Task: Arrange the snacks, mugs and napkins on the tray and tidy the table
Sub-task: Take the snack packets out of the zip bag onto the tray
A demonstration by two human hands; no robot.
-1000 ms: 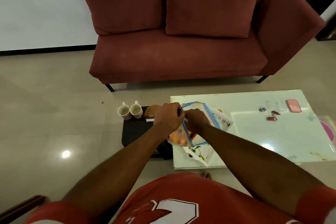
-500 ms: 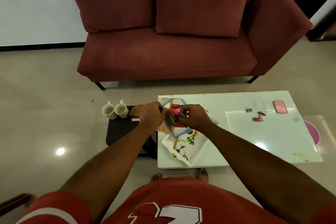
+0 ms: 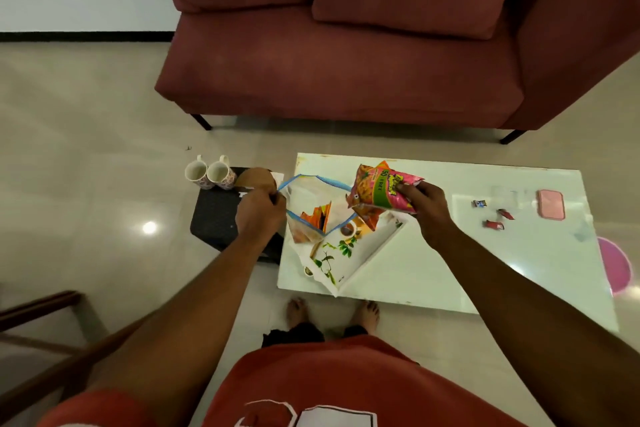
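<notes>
While half a second before both hands had been bunched together at the mouth of the zip bag (image 3: 298,208), they were now well apart at mid-frame. The right hand (image 3: 427,213) had drawn a pink and orange snack packet (image 3: 379,189) clear of the bag and held it up to the right, fingers curled round its end, above the far corner of the tray (image 3: 360,263). The left hand (image 3: 260,215) kept its pinch on the bag's blue rim, holding the mouth wide open; another orange packet (image 3: 317,218) remained inside. The leaf-printed tray lay at an angle on the near left part of the glass table (image 3: 433,270), under the bag. Two mugs (image 3: 219,174) stood side by side on the far edge of the black stool (image 3: 214,218), left of the table. Three small sweets (image 3: 493,225) and a pink case (image 3: 550,204) lay on the table at right, as before. The view had tipped lower, cropping the sofa (image 3: 346,73) and showing bare feet.
</notes>
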